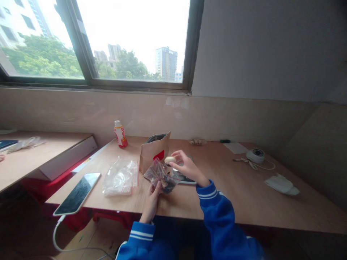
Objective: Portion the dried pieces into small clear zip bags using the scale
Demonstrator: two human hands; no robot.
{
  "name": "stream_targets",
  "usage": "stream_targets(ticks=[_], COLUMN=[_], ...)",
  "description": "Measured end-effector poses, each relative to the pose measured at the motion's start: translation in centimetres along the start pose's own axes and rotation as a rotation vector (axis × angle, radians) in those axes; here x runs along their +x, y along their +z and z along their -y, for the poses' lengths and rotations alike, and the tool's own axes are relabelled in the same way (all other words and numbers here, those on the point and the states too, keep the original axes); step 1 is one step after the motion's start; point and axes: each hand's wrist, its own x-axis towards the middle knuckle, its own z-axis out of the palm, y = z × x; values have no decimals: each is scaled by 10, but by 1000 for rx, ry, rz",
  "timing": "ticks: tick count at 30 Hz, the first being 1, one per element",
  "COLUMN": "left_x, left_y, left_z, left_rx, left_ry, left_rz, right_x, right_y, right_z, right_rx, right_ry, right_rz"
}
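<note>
My left hand (152, 200) grips a clear zip-lock bag (155, 174) by its lower side; dark and brownish pieces show inside. Above the bag's mouth, my right hand (187, 167) pinches a small, rounded, cream-white piece (170, 159) whose kind I cannot make out. Just behind the bag stands a brown kraft paper pouch (148, 153), upright, its top open and a red label on its front. A flat device with a pale edge (189, 181) lies partly hidden behind the bag and my right hand.
Left of the bag lies a pile of clear zip-lock bags (119, 180). A phone (78, 193) with a white cable rests at the table's left edge. Behind are a red-and-white bottle (120, 135) and a small bagged bundle (197, 142). A dome camera (255, 156) and white tissue (282, 185) lie right.
</note>
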Motion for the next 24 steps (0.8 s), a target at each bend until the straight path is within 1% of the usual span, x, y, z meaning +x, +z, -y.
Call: stream_targets(ticks=[3, 5, 6, 7, 9, 11, 12, 13, 15, 16, 17, 18, 19, 20, 22, 24], left_x=[1, 1, 0, 0, -1, -1, -1, -1, -1, -1, -1, -2, -2, -2, -2, -3], left_y=[-2, -3, -4, -4, -4, -3, -3, -2, -1, 0, 1, 1, 2, 2, 2, 1], left_z=[1, 1, 1, 1, 0, -1, -2, -2, -3, -4, -4, -5, -5, -5, -6, -7], left_rx=[20, 36, 42, 45, 41, 28, 21, 14, 3, -3, -10, -20, -30, -42, -63, -67], left_ry=[4, 5, 5, 6, 12, 16, 17, 16, 12, 8, 5, 2, -1, -4, -8, -13], left_rz=[28, 37, 36, 33, 39, 57, 60, 60, 46, 31, 18, 5, -9, -22, -43, -43], right_x=[34, 59, 70, 80, 92, 93, 91, 86, 74, 67, 60, 54, 47, 41, 30, 22], right_y=[-3, 1, 5, 9, 17, 22, 23, 22, 18, 14, 10, 6, 2, -1, -3, -1], right_z=[27, 40, 43, 43, 38, 29, 24, 21, 16, 14, 12, 11, 8, 5, -3, -11], right_rx=[64, 33, -17, -91, -256, -350, -348, -324, -232, -177, -124, -82, -57, -50, -89, -155], right_ry=[-111, -174, -200, -221, -234, -223, -224, -233, -259, -254, -229, -187, -138, -92, -29, -8], right_rz=[-181, -303, -321, -303, -202, -105, -98, -124, -233, -280, -292, -257, -175, -61, 168, 298])
